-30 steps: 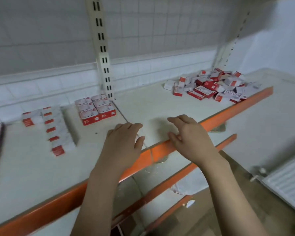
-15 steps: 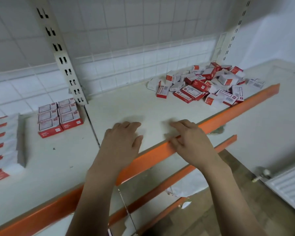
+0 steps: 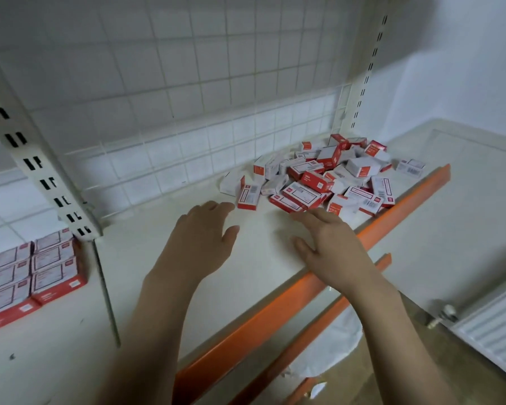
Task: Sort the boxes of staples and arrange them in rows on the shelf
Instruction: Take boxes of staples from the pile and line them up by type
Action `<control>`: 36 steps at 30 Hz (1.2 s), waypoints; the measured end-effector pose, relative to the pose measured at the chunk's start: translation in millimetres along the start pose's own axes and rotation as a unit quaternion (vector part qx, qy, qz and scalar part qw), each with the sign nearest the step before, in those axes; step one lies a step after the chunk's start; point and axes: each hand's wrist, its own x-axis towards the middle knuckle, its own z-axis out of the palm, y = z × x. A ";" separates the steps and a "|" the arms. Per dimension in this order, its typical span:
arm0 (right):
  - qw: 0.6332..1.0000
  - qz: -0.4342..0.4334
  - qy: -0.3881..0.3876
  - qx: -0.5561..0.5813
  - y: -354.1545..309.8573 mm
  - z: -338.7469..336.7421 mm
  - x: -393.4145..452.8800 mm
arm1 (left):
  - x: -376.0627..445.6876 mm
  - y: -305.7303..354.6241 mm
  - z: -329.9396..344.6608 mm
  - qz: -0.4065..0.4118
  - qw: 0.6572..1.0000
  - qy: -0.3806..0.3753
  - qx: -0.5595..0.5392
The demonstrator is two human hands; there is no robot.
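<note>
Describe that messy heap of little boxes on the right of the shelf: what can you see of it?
The heap of staple boxes is a loose jumble of small, flat boxes that look like cardboard, red and white with printed labels. They lie at all angles, some flat, some on edge, some overlapping. The heap sits on the white shelf, near the wire-grid back and the orange front rail. One box lies apart at the right. The left hand and right hand, fingers extended, are just short of it.

white shelf (image 3: 164,293), orange front edge | loose pile of staple boxes (image 3: 324,178) right | neat block of boxes (image 3: 30,276) left
</note>
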 end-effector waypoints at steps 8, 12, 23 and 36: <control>0.998 -0.057 0.005 0.005 39.4 -6.4 43.3 | 39.9 21.5 22.8 -0.056 0.998 0.004 -0.018; 0.996 -0.085 0.003 0.012 53.0 -11.4 61.8 | 67.4 19.1 29.3 -0.098 0.995 0.001 -0.006; 0.991 -0.132 -0.021 0.019 78.8 -12.6 83.0 | 153.7 3.6 30.4 -0.064 0.973 -0.163 0.151; 0.974 -0.220 -0.050 0.009 52.3 -7.2 109.0 | 143.3 -18.7 38.1 -0.080 0.987 -0.049 0.129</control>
